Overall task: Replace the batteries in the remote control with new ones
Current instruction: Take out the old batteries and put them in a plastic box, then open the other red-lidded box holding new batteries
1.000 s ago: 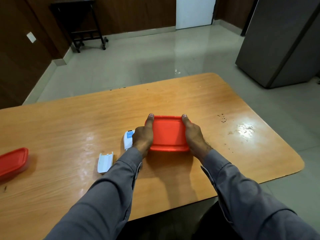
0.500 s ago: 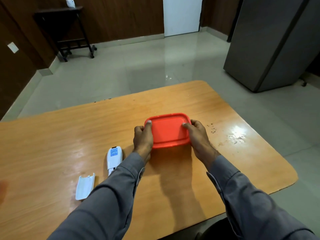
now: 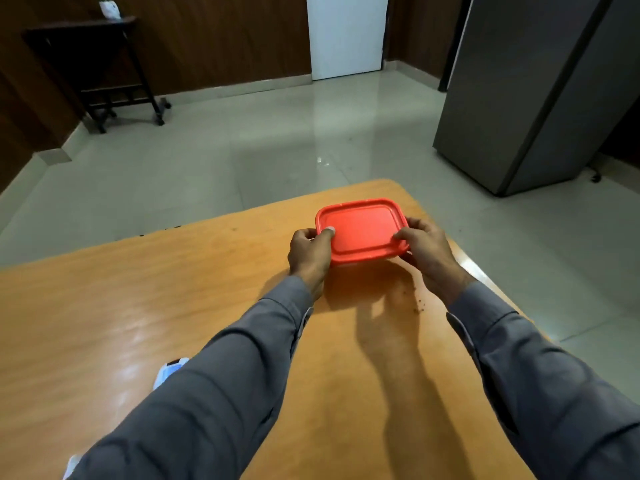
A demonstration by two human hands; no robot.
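Observation:
A red-lidded plastic container [image 3: 360, 228] is held between both hands near the table's far right corner, seemingly lifted a little off the wood. My left hand [image 3: 309, 251] grips its left side with the thumb on the lid. My right hand [image 3: 427, 249] grips its right side. The white remote control [image 3: 168, 370] lies on the table near me, mostly hidden behind my left sleeve. A white sliver of the battery cover [image 3: 71, 464] peeks out at the bottom left edge. No batteries are visible.
The wooden table [image 3: 138, 306] has a rounded far right corner and dark specks [image 3: 417, 308] near my right wrist. Beyond it are a tiled floor, a grey cabinet [image 3: 526, 98] at right, and a dark side table [image 3: 97, 71] at back left.
Both hands have carried the red-lidded container away from me toward the table's far right corner. The remote and battery cover now sit lower left in view, and the second red lid has left view.

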